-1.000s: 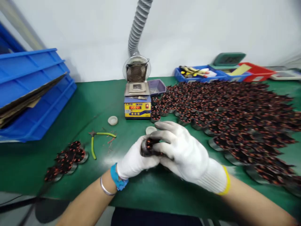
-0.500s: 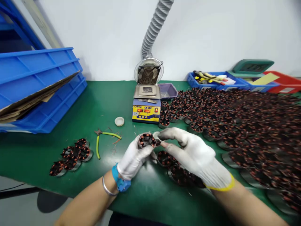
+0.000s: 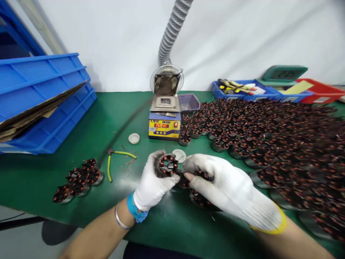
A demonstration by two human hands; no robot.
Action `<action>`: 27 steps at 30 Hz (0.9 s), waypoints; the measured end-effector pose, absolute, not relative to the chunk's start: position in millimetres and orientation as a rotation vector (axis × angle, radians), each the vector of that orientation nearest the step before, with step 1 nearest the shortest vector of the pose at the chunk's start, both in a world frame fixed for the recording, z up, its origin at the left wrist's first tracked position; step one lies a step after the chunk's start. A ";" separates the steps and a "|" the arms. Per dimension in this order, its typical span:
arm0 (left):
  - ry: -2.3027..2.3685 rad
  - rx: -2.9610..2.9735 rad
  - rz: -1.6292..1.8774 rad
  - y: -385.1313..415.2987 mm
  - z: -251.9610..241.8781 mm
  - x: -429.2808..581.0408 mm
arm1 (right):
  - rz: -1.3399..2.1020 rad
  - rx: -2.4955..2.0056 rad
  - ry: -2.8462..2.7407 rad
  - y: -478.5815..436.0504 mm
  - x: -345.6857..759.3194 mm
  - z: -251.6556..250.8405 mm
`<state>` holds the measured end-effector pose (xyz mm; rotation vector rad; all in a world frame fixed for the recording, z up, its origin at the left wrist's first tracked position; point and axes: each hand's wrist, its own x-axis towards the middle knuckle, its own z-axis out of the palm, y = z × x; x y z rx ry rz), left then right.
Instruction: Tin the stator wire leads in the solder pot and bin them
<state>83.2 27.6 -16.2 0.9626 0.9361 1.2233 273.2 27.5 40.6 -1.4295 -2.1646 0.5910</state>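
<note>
My left hand (image 3: 155, 180), in a white glove, grips a motor stator (image 3: 161, 167) ringed with copper windings. The stator's round opening faces up toward me. Close to its right side is my gloved right hand (image 3: 226, 183), with thumb and fingers curled toward each other; whatever their tips hold is too blurred to make out. Beneath and beside the right hand stand more stators (image 3: 199, 198), partly covered by it. A small white dish (image 3: 179, 155) lies just behind the held stator.
Stators (image 3: 253, 140) crowd the right side, and a smaller group (image 3: 81, 181) stands left. Green-handled cutters (image 3: 109, 167) lie open near wire scraps. A yellow-fronted solder pot (image 3: 164, 127) stands at the back, near a purple tray (image 3: 190, 103). Blue crates (image 3: 48, 108) bound the left.
My right hand has drawn back slightly from the held stator and lowered, uncovering the white dish. The left hand keeps its grip, with the stator's opening turned more toward me.
</note>
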 end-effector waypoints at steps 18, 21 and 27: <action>1.078 1.060 1.235 23.4 -4.0 85.4 | 0.237 -0.832 -2.124 19.9 273.7 56.2; 1.070 1.096 1.133 23.7 -2.4 81.5 | 0.717 -1.219 -1.919 37.9 278.2 56.9; 1.017 1.163 1.057 24.0 -4.8 77.1 | 0.932 -1.118 -2.097 61.8 275.5 59.4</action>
